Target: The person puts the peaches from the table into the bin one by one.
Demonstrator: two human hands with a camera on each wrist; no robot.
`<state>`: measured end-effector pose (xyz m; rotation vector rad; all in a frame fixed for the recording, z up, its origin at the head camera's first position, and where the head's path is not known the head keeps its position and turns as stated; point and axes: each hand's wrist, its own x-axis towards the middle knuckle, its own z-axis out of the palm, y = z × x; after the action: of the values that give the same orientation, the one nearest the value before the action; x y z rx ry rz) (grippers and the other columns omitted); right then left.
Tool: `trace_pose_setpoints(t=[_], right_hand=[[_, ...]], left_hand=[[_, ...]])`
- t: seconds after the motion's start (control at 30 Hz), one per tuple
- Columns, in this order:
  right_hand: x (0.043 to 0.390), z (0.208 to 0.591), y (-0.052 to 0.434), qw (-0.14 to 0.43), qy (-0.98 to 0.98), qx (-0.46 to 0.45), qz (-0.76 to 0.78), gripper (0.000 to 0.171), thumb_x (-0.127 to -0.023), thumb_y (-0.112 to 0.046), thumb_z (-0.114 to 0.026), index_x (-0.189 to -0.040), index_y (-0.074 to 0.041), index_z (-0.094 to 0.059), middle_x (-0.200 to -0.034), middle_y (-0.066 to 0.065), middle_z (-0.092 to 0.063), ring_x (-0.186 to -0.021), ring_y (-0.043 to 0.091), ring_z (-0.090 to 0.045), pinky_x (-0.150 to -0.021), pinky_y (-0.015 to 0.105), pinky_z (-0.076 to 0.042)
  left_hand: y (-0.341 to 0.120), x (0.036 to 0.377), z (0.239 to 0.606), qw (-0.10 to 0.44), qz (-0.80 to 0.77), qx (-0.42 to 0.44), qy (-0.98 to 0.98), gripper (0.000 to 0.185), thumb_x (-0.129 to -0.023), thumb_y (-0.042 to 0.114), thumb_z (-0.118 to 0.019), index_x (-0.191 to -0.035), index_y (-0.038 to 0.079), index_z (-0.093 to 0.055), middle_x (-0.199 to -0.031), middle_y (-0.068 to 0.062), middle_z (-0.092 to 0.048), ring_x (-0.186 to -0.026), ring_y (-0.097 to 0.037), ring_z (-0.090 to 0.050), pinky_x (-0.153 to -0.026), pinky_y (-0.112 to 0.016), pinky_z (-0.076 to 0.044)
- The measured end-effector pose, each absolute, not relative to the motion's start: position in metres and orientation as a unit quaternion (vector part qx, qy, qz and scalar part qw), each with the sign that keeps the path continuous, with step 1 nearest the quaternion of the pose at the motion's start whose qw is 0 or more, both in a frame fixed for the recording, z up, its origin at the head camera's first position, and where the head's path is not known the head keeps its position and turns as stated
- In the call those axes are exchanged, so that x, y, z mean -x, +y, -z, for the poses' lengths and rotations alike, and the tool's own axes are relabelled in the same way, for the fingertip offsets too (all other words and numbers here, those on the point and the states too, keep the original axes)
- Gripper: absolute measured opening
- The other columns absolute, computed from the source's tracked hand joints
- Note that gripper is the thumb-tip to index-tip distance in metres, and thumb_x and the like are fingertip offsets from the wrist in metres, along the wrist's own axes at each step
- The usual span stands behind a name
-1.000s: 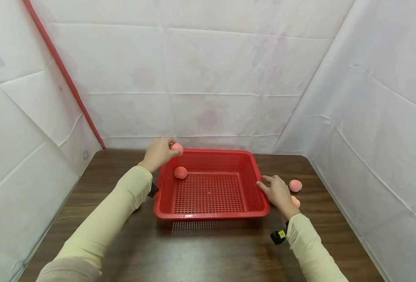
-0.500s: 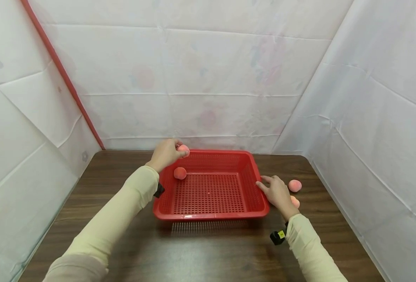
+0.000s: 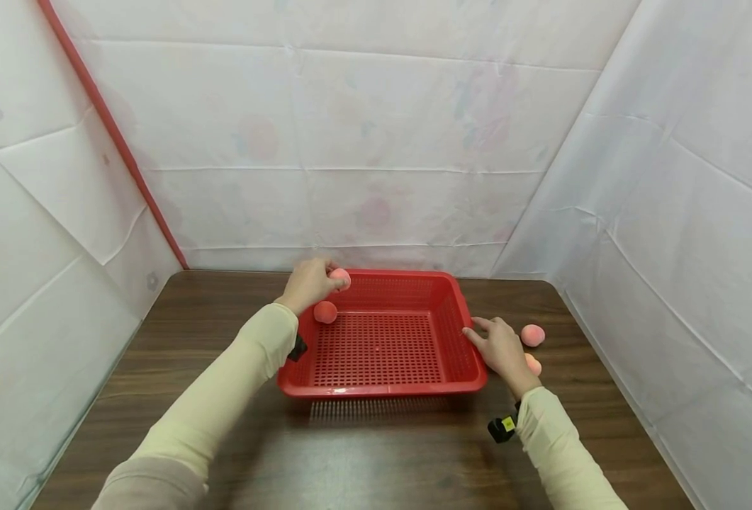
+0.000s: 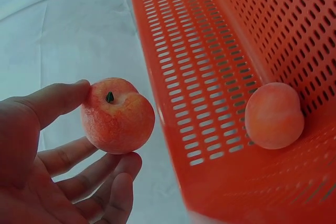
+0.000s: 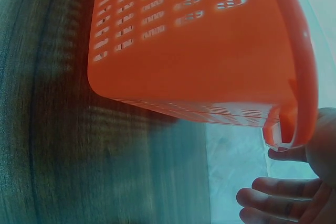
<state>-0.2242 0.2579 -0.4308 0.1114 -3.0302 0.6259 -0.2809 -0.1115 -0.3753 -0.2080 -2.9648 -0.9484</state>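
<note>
In the head view, my left hand (image 3: 312, 283) holds a pink-orange peach (image 3: 340, 279) over the back left corner of a red plastic basket (image 3: 382, 389). The left wrist view shows thumb and fingertips around this peach (image 4: 118, 116), its small green stem facing the camera. Inside the basket's left end lies another peach (image 3: 325, 312). At the opposite end, my right hand (image 3: 498, 348) grips the basket's right rim, thumb over the edge. In the right wrist view, the other fingers (image 5: 283, 198) extend below the rim corner.
Beyond my right hand, a pink peach (image 3: 533, 335) and a partly hidden yellowish peach (image 3: 533, 364) lie on the brown wooden table (image 3: 350, 460). White patterned sheeting (image 3: 376, 142) encloses the back and both sides.
My left hand has carried its peach to the right and slightly lower, further over the basket. My right hand and the basket stay in place.
</note>
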Motion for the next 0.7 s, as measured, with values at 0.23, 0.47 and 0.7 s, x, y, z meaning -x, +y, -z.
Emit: trace_pose_setpoints(t=[0.23, 0.47, 0.7], right_hand=[[0.223, 0.431, 0.257, 0.021, -0.978, -0.037, -0.205, 0.05, -0.094, -0.039, -0.061, -0.13, -0.004, -0.062, -0.103, 0.017, -0.063, -0.09, 0.031, -0.059, -0.08, 0.047, -0.052], [0.224, 0.43, 0.259, 0.02, -0.977, -0.034, -0.21, 0.05, -0.094, -0.037, -0.061, -0.13, -0.002, -0.061, -0.108, 0.021, -0.063, -0.096, 0.034, -0.06, -0.084, 0.05, -0.05], [0.225, 0.431, 0.258, 0.011, -0.977, -0.03, -0.212, 0.051, -0.095, -0.038, -0.061, -0.132, -0.003, -0.06, -0.106, 0.02, -0.062, -0.091, 0.031, -0.06, -0.081, 0.047, -0.051]], left_hand=[[-0.108, 0.284, 0.383, -0.001, 0.313, 0.074, -0.947, 0.035, -0.09, 0.028, -0.068, -0.116, 0.005, -0.067, -0.101, -0.012, -0.072, -0.089, -0.026, -0.066, -0.081, -0.041, -0.053], [-0.103, 0.287, 0.391, -0.023, 0.325, 0.084, -0.942, 0.036, -0.09, 0.028, -0.068, -0.118, 0.005, -0.066, -0.101, -0.01, -0.072, -0.089, -0.025, -0.065, -0.08, -0.039, -0.052], [-0.098, 0.287, 0.401, -0.044, 0.333, 0.074, -0.939, 0.037, -0.09, 0.027, -0.068, -0.119, 0.005, -0.064, -0.096, -0.009, -0.073, -0.088, -0.023, -0.066, -0.08, -0.038, -0.053]])
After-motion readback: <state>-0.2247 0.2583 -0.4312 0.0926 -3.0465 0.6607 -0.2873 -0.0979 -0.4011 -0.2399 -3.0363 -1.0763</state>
